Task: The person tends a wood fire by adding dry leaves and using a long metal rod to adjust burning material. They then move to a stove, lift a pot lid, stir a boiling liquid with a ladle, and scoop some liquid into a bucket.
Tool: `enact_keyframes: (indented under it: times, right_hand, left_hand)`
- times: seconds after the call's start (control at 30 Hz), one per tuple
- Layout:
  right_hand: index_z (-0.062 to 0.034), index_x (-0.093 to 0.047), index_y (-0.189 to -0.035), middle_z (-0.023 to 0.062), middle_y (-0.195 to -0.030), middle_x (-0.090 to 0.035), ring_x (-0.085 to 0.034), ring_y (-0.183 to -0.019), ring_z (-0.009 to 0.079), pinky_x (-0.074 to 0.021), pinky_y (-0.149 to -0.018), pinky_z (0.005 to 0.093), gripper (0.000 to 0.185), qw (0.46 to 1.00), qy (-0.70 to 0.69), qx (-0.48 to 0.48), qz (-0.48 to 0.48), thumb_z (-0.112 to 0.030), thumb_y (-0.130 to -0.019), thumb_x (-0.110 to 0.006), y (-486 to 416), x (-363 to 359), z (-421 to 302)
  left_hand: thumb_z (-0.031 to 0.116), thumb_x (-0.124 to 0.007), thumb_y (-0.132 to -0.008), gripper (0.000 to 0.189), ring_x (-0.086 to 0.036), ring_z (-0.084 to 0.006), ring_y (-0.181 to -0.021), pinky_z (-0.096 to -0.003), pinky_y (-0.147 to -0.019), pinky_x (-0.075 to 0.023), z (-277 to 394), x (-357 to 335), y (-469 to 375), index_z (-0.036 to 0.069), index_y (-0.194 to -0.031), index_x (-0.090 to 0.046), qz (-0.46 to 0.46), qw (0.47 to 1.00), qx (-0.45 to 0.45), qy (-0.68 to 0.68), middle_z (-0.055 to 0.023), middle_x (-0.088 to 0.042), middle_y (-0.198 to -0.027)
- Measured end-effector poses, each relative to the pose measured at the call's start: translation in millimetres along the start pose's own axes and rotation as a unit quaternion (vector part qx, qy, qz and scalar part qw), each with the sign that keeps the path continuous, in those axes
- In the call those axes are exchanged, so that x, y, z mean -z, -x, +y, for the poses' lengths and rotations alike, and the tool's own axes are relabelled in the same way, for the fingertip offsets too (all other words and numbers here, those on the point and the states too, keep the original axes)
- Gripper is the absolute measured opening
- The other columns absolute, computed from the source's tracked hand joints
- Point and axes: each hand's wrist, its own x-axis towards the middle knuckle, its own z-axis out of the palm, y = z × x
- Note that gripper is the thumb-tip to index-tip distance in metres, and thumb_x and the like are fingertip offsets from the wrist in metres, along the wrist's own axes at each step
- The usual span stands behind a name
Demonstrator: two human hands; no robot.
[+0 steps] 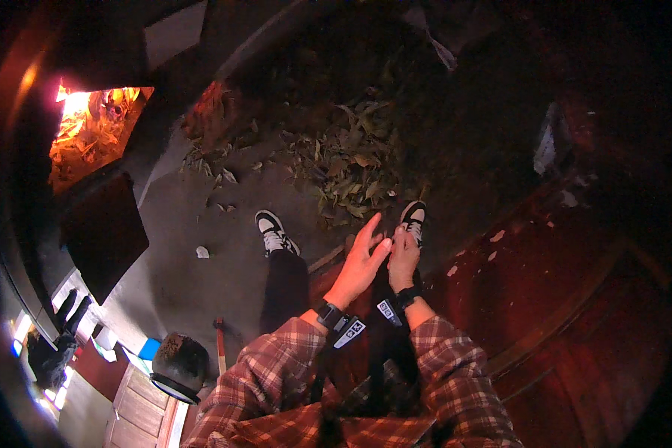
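My left hand is held up in front of my lap, its fingers and thumb apart, and nothing shows in it. Close to its thumb tip is my right hand, with bent fingers. Whether the two touch, or whether something small sits in the right fingers, I cannot tell. A band with a printed tag is on each wrist. Beyond my hands a loose heap of dry leaves lies on the floor, partly in shadow. To the left, flames and burning leaves glow inside the square mouth of a stove.
A dark panel projects just below the stove mouth. At lower left are a blackened pot, a red-handled tool and a wooden door. A reddish surface with peeling flecks spans the right. My shoes rest near the leaves.
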Motion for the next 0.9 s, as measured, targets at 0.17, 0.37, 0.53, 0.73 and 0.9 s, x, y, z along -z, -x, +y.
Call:
enact_keyframes:
  times: [0.17,0.37,0.53,0.73,0.9]
  right_hand:
    - [0.0021,-0.06,-0.123,0.0157,-0.094,-0.069,-0.064,-0.082,0.0169,-0.0498,-0.076,0.0302,0.044,0.974,0.159,0.141,-0.077,-0.03,-0.093,-0.063,0,4,-8]
    - [-0.0046,-0.062,-0.123,0.0218,-0.092,-0.068,-0.065,-0.086,0.0385,-0.052,-0.074,0.0436,0.051,0.853,0.39,0.223,-0.265,-0.045,-0.092,-0.058,-51,8,-48]
    - [-0.0042,-0.061,-0.123,0.0273,-0.094,-0.066,-0.064,-0.088,0.0414,-0.0517,-0.075,0.0476,0.06,0.803,0.483,0.195,-0.289,-0.053,-0.09,-0.054,-42,-6,-63]
    - [0.0015,-0.046,-0.136,0.0343,-0.112,-0.058,-0.06,-0.099,0.0464,-0.0501,-0.083,0.0491,0.085,0.81,0.516,0.1,-0.259,-0.065,-0.083,-0.057,-5,-2,-80]
    - [0.0053,-0.028,-0.145,0.0346,-0.128,-0.048,-0.055,-0.112,0.0469,-0.0486,-0.092,0.0482,0.11,0.711,0.655,0.075,-0.246,-0.071,-0.074,-0.062,6,-12,-90]
  left_hand:
    - [0.034,-0.046,-0.102,0.063,-0.033,-0.0295,-0.138,-0.042,-0.107,-0.0375,6,29,-2,0.008,-0.152,-0.018,0.06,0.992,-0.01,0.112,-0.0151,-0.024,-0.154]
    - [0.023,-0.04,-0.104,0.054,-0.033,-0.0294,-0.138,-0.0467,-0.11,-0.0347,-11,76,-1,0.0,-0.149,-0.022,0.221,0.948,0.0,0.228,-0.0121,-0.021,-0.155]
    - [0.025,-0.041,-0.103,0.058,-0.036,-0.027,-0.137,-0.0443,-0.107,-0.0384,-39,84,17,0.0,-0.15,-0.018,0.22,0.957,0.084,0.17,-0.0121,-0.021,-0.156]
    - [0.026,-0.045,-0.102,0.067,-0.031,-0.0265,-0.14,-0.0429,-0.108,-0.0352,-49,41,45,0.007,-0.153,-0.007,0.139,0.966,0.139,0.166,-0.0113,-0.021,-0.156]
    - [0.021,-0.043,-0.101,0.062,-0.037,-0.0247,-0.135,-0.037,-0.104,-0.0383,-56,20,46,0.006,-0.153,-0.012,0.117,0.97,0.148,0.155,-0.0142,-0.029,-0.152]
